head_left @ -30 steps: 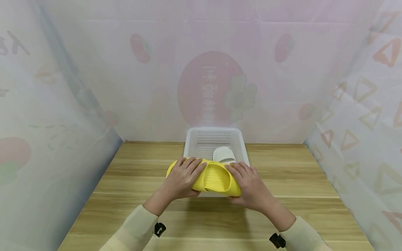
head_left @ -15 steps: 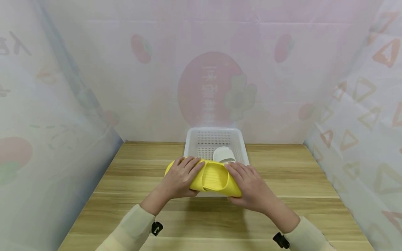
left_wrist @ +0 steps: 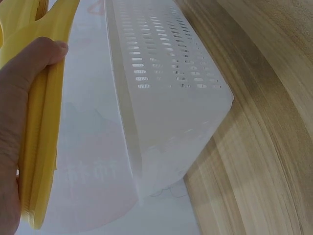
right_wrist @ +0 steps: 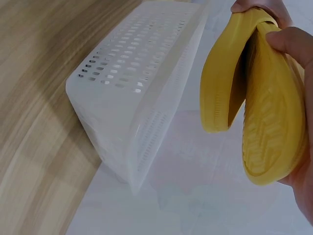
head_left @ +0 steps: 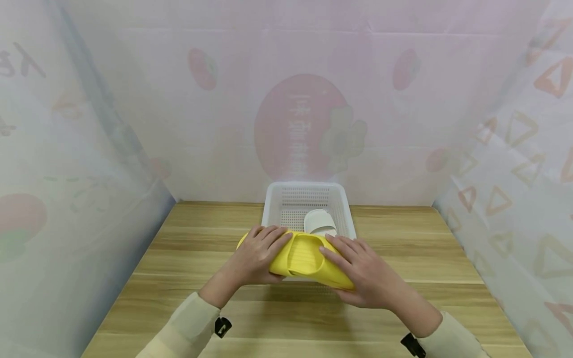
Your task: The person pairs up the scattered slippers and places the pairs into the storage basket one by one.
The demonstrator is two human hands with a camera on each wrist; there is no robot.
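Observation:
Above the front of the white basket [head_left: 272, 211], both hands hold a pair of yellow slippers [head_left: 306, 256] lying across it. My left hand [head_left: 256, 254] grips their left end, fingers over the top and thumb below; in the left wrist view two yellow layers [left_wrist: 41, 142] lie pressed together under the thumb. At the other end my right hand [head_left: 368, 272] grips with curled fingers. From the right wrist, one slipper [right_wrist: 269, 132] shows its treaded sole, and a gap separates its end from the other slipper [right_wrist: 215, 93]. A white slipper [head_left: 319, 220] sits inside the basket, partly hidden.
The basket has slotted walls and stands on a wood-grain table [head_left: 201, 238] near the back curtain [head_left: 224, 149]. Printed cloths [head_left: 89, 223] hang at the left and right sides. A black band [head_left: 222, 326] shows at the left cuff.
My right hand has shifted right and slightly down, and the right end of the yellow slippers has dropped with it. The left hand has barely moved. More of the white slipper shows.

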